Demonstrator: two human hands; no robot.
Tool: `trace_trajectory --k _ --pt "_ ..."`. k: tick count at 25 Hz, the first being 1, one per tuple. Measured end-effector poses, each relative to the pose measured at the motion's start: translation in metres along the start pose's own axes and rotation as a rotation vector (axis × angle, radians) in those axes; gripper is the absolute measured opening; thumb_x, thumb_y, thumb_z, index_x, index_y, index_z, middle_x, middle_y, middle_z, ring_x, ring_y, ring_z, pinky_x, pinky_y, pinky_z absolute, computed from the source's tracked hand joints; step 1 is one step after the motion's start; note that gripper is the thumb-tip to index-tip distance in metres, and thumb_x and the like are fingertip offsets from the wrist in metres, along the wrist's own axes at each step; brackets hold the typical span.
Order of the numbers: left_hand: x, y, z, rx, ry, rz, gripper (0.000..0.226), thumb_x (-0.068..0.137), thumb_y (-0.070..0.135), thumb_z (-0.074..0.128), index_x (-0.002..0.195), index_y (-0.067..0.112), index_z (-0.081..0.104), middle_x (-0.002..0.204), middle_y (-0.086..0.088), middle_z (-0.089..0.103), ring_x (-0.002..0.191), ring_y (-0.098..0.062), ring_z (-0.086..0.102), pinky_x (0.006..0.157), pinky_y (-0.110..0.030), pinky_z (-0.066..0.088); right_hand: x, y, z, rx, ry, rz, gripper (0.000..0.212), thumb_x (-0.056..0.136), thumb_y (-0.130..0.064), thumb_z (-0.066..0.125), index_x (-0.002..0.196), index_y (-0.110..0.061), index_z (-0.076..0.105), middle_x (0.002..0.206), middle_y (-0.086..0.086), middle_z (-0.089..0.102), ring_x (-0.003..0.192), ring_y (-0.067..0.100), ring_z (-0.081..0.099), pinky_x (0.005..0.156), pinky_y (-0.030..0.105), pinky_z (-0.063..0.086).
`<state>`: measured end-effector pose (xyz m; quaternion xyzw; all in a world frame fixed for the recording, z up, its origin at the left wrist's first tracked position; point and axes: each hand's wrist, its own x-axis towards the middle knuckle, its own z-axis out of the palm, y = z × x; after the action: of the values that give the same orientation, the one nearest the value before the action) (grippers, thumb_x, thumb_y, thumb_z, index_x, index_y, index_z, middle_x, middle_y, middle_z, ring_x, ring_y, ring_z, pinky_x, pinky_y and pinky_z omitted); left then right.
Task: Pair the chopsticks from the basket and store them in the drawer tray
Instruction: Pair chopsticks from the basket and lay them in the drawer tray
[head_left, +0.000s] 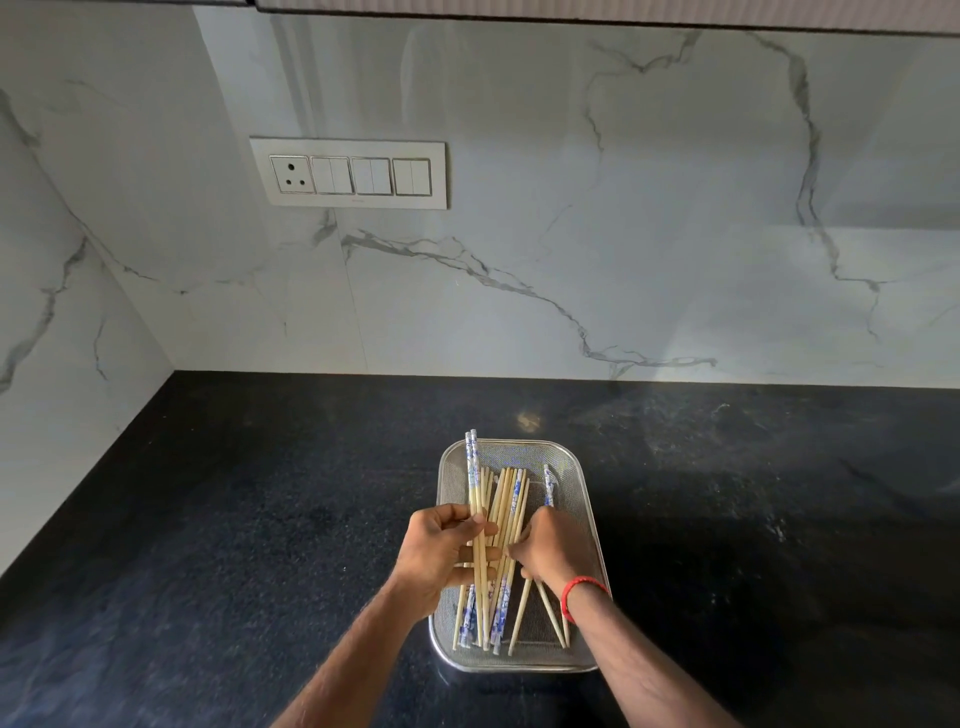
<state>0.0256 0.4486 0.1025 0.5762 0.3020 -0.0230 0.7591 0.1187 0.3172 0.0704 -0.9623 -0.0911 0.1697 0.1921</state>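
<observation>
head: left hand (441, 552), right hand (553, 552) around chopsticks (506, 493)

Two hands (441, 553) (555, 552), one basket (577, 470), one socket (292, 174)

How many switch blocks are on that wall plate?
3 switch blocks, in a row right of the socket: one next to it, one middle, one at the right end. None hidden.

Open counter (234, 519) flanks the mesh basket (584, 499), itself crowded with chopsticks (506, 499), with the marble wall (519, 234) behind
</observation>
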Motion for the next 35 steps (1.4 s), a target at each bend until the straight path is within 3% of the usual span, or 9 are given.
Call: trace_trajectory --k 4,9,13,17,21,24,27,30,35 --pt "-0.002 0.0 -0.001 0.0 -0.003 -0.002 0.018 0.096 0.011 0.064 0.105 -0.004 0.067 0.101 -0.016 0.079 0.086 -0.037 0.076 0.076 -0.059 0.062 -0.002 0.007 -0.009 0.33 -0.043 0.087 0.016 0.072 -0.018 0.073 0.06 -0.01 0.068 0.052 0.003 0.069 0.045 0.011 0.064 0.051 0.026 0.056" --pt "-0.004 0.002 -0.002 -0.002 -0.022 -0.023 0.019 0.098 0.011 0.062 0.108 -0.004 0.066 0.102 -0.015 0.079 0.09 -0.038 0.076 0.077 -0.059 0.062 -0.014 0.005 -0.036 0.916 0.181 -0.052 0.01 0.08 -0.009 0.072 0.073 -0.008 0.066 0.061 -0.003 0.062 0.055 0.011 0.054 0.05 0.024 0.043" --pt "-0.005 0.006 -0.002 -0.03 -0.062 -0.039 0.02 0.098 0.012 0.063 0.108 -0.005 0.066 0.102 -0.017 0.078 0.088 -0.037 0.076 0.076 -0.057 0.062 -0.033 -0.004 -0.048 1.277 -0.044 -0.167 0.004 0.091 -0.007 0.062 0.09 -0.003 0.062 0.069 0.019 0.07 0.05 0.024 0.062 0.04 0.022 0.039" --pt "-0.005 0.007 -0.004 -0.011 -0.078 -0.033 0.021 0.097 0.012 0.063 0.107 -0.006 0.067 0.097 -0.027 0.075 0.084 -0.039 0.075 0.075 -0.055 0.062 -0.046 -0.009 -0.033 1.271 -0.169 -0.155 0.016 0.094 -0.012 0.059 0.094 0.0 0.069 0.089 0.025 0.074 0.072 0.036 0.071 0.049 0.028 0.051" --pt "-0.005 0.01 -0.008 -0.026 -0.111 -0.028 0.021 0.097 0.013 0.063 0.107 -0.006 0.067 0.1 -0.029 0.075 0.085 -0.043 0.075 0.072 -0.051 0.063 -0.048 -0.01 -0.021 0.935 -0.049 -0.249 0.005 0.086 -0.014 0.072 0.091 -0.015 0.07 0.078 0.01 0.075 0.06 0.029 0.07 0.055 0.036 0.059" --pt "-0.004 0.01 -0.011 -0.03 -0.138 -0.038 0.023 0.097 0.013 0.063 0.11 -0.007 0.065 0.104 -0.03 0.073 0.083 -0.04 0.074 0.076 -0.054 0.063 -0.051 -0.019 -0.018 0.835 -0.014 -0.236 0.027 0.082 -0.011 0.077 0.098 -0.023 0.059 0.078 0.004 0.077 0.063 0.023 0.073 0.06 0.039 0.061" --pt "-0.002 0.011 -0.016 -0.049 -0.15 -0.047 0.024 0.096 0.012 0.065 0.11 -0.008 0.066 0.101 -0.028 0.074 0.085 -0.037 0.074 0.075 -0.053 0.063 -0.052 -0.025 -0.016 0.816 0.039 -0.257 0.034 0.08 -0.012 0.079 0.1 -0.028 0.057 0.079 0.0 0.078 0.07 0.016 0.075 0.067 0.038 0.062" --pt "-0.002 0.012 -0.025 -0.049 -0.198 -0.06 0.021 0.094 0.01 0.067 0.107 -0.006 0.069 0.1 -0.025 0.075 0.089 -0.039 0.073 0.084 -0.061 0.059 -0.054 -0.028 -0.014 0.831 0.027 -0.249 0.037 0.079 -0.015 0.08 0.104 -0.031 0.057 0.082 -0.001 0.078 0.075 0.013 0.075 0.073 0.037 0.062" --pt "-0.002 0.014 -0.032 -0.049 -0.287 -0.11 0.025 0.09 0.007 0.069 0.11 -0.007 0.069 0.107 -0.029 0.074 0.089 -0.04 0.073 0.087 -0.065 0.056 -0.066 -0.03 -0.011 0.903 0.041 -0.198 0.04 0.078 -0.011 0.08 0.109 -0.025 0.059 0.083 0.003 0.078 0.069 0.014 0.074 0.068 0.029 0.06"
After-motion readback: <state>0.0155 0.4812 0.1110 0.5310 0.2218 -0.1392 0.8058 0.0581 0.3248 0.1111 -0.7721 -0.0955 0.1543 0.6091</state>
